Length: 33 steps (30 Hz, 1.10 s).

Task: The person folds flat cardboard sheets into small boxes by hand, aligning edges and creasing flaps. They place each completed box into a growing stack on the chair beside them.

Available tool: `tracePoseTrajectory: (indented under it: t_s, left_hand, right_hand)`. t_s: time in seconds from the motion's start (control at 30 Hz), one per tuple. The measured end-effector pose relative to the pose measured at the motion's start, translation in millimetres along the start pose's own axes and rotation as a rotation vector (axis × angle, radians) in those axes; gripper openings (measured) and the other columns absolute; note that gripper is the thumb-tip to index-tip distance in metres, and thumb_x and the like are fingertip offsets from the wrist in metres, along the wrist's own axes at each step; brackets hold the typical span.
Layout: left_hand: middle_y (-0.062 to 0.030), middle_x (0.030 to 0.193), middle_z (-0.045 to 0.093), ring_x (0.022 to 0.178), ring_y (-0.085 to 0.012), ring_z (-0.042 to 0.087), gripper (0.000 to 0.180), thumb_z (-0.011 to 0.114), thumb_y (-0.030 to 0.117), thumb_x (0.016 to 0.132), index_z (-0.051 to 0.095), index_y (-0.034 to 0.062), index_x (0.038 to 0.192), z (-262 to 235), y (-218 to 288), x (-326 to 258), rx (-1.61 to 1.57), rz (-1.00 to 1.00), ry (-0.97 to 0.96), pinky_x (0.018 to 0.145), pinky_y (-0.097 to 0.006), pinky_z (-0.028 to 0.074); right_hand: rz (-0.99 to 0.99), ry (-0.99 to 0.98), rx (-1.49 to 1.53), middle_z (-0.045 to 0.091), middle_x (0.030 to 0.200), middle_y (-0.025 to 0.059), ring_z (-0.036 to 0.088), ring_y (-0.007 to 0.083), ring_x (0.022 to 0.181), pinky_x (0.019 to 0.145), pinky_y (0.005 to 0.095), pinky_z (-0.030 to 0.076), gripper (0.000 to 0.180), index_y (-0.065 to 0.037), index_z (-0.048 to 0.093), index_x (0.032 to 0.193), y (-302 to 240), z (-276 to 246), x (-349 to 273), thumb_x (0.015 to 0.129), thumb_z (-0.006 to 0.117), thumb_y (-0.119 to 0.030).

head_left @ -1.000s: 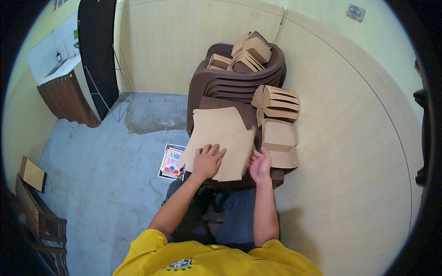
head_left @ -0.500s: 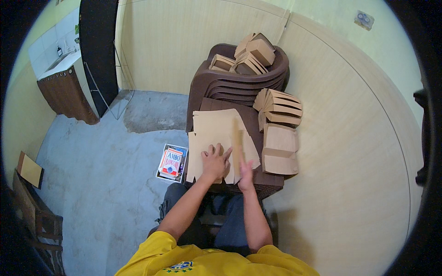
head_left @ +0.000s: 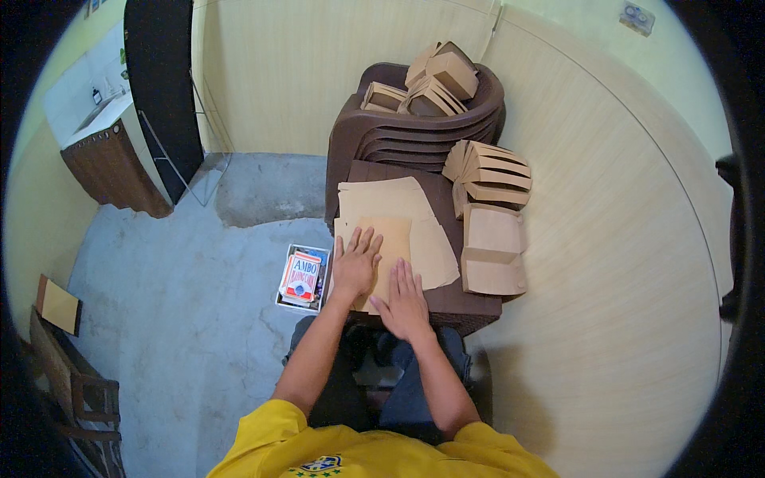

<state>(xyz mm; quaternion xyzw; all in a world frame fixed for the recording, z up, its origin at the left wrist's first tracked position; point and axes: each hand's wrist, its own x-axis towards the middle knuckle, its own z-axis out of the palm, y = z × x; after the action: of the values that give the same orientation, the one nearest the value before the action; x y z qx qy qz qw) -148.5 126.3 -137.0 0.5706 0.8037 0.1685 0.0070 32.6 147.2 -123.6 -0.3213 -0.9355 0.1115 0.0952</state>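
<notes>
Both of my hands lie on a folded brown cardboard flap [head_left: 393, 237]. My left hand [head_left: 356, 264] rests on its left side with the fingers stretched and spread. Flat on the lower right part is my right hand [head_left: 405, 306], its fingers extended and the thumb apart. Beneath the flap, a light brown cardboard sheet [head_left: 388, 197] with notched edges covers much of the brown stacked surface [head_left: 443, 193]. Whether more sheets lie under it I cannot tell.
Brown plastic chairs [head_left: 343, 143] are stacked behind, with folded cardboard boxes [head_left: 453, 76] on the seat. More folded cardboard pieces [head_left: 496, 177] and an opened box [head_left: 494, 248] sit at the right. A small white box [head_left: 301, 279] of items stands left of my hands.
The cardboard flap that stood raised at my right hand now lies folded down toward the left. My right hand has come in left and flattened on it; the left hand has spread.
</notes>
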Motion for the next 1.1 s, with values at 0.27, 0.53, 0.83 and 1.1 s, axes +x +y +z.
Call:
tracePoseTrajectory:
  t_s: [0.27, 0.53, 0.83, 1.1]
  left_hand:
    - [-0.0013, 0.18, 0.033, 0.169, -0.0301, 0.021, 0.056, 0.043, 0.036, 0.115, 0.043, 0.0245, 0.169, 10.3, -7.9, 1.3, 0.0, 0.03, 0.002, 0.136, -0.06, 0.011]
    - [-0.008, 0.176, 0.04, 0.167, -0.0336, 0.025, 0.053, 0.047, 0.03, 0.113, 0.051, 0.0176, 0.164, 8.8, -3.7, 3.0, -0.037, -0.008, 0.094, 0.135, -0.062, 0.014]
    - [-0.017, 0.173, 0.041, 0.164, -0.0433, 0.028, 0.053, 0.049, 0.031, 0.113, 0.052, 0.0131, 0.163, 15.1, 0.6, 1.7, -0.057, -0.086, 0.259, 0.134, -0.058, 0.019]
    - [-0.0251, 0.156, 0.058, 0.147, -0.0468, 0.05, 0.059, 0.046, 0.042, 0.114, 0.052, 0.0008, 0.156, 21.4, -27.1, 20.9, -0.596, -0.175, 0.365, 0.127, -0.055, 0.032]
  right_hand:
    - [0.105, -0.118, -0.114, 0.014, 0.179, 0.032, 0.011, 0.0411, 0.169, 0.133, 0.0656, 0.006, 0.113, 0.015, 0.021, 0.167, -8.0, -14.5, -6.9, 0.105, 0.041, -0.077]
    - [0.207, -0.242, 0.034, 0.007, 0.183, 0.0254, 0.003, 0.034, 0.171, 0.135, 0.0595, 0.001, 0.115, 0.009, 0.011, 0.171, 37.2, -9.6, 146.4, 0.105, 0.035, -0.081]
    - [-0.074, -0.183, 0.073, 0.008, 0.182, 0.0281, 0.004, 0.0387, 0.17, 0.135, 0.0589, 0.006, 0.138, 0.009, 0.018, 0.171, 40.8, -13.5, 33.2, 0.083, 0.072, -0.083]
    - [-0.136, -0.015, 0.041, 0.025, 0.178, 0.0279, 0.02, 0.0401, 0.167, 0.134, 0.0589, 0.016, 0.141, 0.004, 0.029, 0.169, 34.4, -11.0, 10.7, 0.067, 0.093, -0.069]
